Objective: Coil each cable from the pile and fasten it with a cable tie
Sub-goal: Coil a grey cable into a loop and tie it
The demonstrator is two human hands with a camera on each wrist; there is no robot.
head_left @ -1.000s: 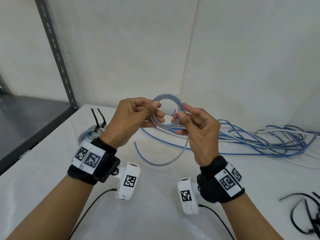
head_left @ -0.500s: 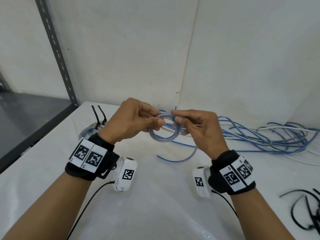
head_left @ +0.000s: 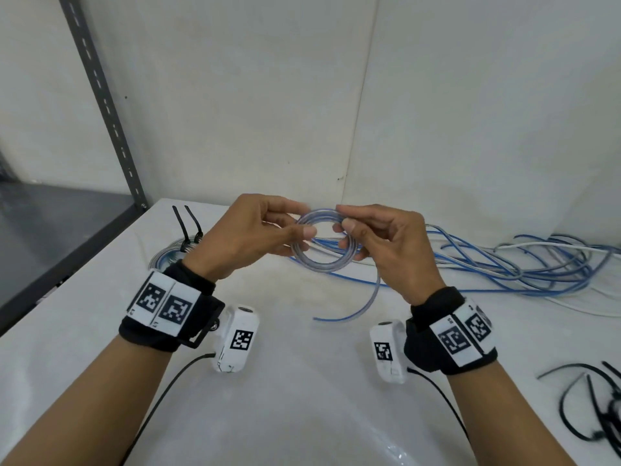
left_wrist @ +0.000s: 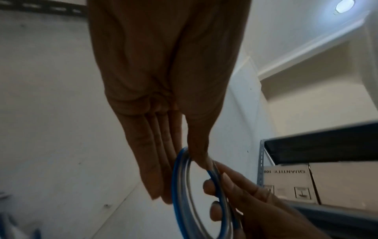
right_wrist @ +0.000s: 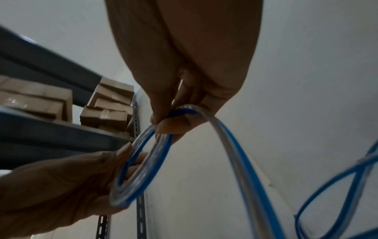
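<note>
A small coil of clear-and-blue cable (head_left: 324, 264) (left_wrist: 182, 192) (right_wrist: 141, 163) is held above the white table (head_left: 302, 381) between both hands. My left hand (head_left: 268, 230) pinches the coil's left side with thumb and fingers. My right hand (head_left: 369, 237) pinches its upper right side, thumb inside the ring. A short loose tail of cable (head_left: 356, 307) hangs from the coil down to the table. The cable pile (head_left: 504, 264) lies behind to the right. Black cable ties (head_left: 588, 405) lie at the table's right edge.
A finished coil (head_left: 168, 257) with black tie ends (head_left: 188, 223) sticking up lies at the back left. A dark metal shelf (head_left: 50, 230) with an upright post borders the table's left. Walls close the back corner. Boxes (right_wrist: 106, 111) sit on shelving.
The coil has gained a turn and the free tail on the table has grown shorter. Both hands have turned round the ring, the right hand regripping its upper side.
</note>
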